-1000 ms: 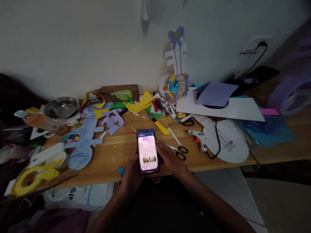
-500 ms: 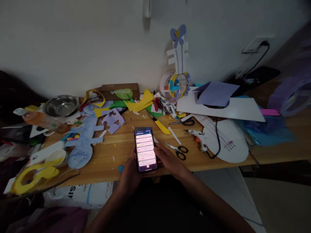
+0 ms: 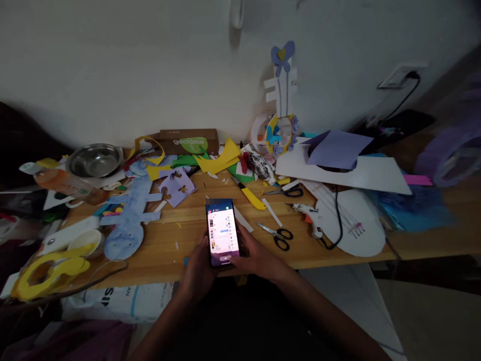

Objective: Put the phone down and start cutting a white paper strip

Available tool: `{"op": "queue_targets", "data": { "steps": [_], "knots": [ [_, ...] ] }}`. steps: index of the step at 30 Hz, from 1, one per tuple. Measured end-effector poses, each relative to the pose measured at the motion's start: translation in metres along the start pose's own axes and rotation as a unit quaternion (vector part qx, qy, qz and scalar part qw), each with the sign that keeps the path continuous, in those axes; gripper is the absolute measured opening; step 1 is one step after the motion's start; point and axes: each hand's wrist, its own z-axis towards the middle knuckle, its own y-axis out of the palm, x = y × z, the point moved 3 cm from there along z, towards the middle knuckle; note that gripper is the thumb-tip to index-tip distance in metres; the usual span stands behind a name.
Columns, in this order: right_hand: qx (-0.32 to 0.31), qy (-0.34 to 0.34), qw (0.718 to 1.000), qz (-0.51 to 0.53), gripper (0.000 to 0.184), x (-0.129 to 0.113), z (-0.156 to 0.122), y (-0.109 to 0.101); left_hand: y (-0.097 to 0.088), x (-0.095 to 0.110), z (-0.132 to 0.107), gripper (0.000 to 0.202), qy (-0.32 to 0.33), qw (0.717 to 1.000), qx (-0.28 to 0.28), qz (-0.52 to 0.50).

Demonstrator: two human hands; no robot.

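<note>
One "goodme" box (image 3: 190,142) behind phone (image 3: 222,231)

A phone (image 3: 222,231) is hovering over the desk's (image 3: 188,235) front edge. Scissors (image 3: 277,234) are lying just right of it, a glue gun (image 3: 308,216) further right. A bowl (image 3: 94,160) is sitting at the back left corner, a box (image 3: 188,142) along the back edge.

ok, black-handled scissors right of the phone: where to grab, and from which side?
Take the scissors at the black loops, coming from above on the near, right side. They lie flat on the table with blades pointing far-left and loops nearest the right hand, apart from the glue gun.
</note>
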Motion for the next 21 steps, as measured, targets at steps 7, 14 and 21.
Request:
{"op": "queue_targets", "data": {
  "steps": [7, 14, 21],
  "knots": [
    [0.077, 0.052, 0.994, 0.048, 0.071, 0.009, 0.006, 0.006, -0.007, -0.001, 0.001, 0.066, 0.007, 1.0, 0.022, -0.012],
    [0.185, 0.049, 0.976, -0.105, 0.063, 0.002, 0.004, 0.015, 0.003, -0.003, -0.003, 0.066, 0.008, 1.0, 0.026, 0.006],
    [0.17, 0.03, 0.978, -0.119, 0.051, 0.0, 0.009, 0.007, 0.007, 0.001, -0.002, 0.062, 0.017, 1.0, 0.01, -0.007]
  ]
}}
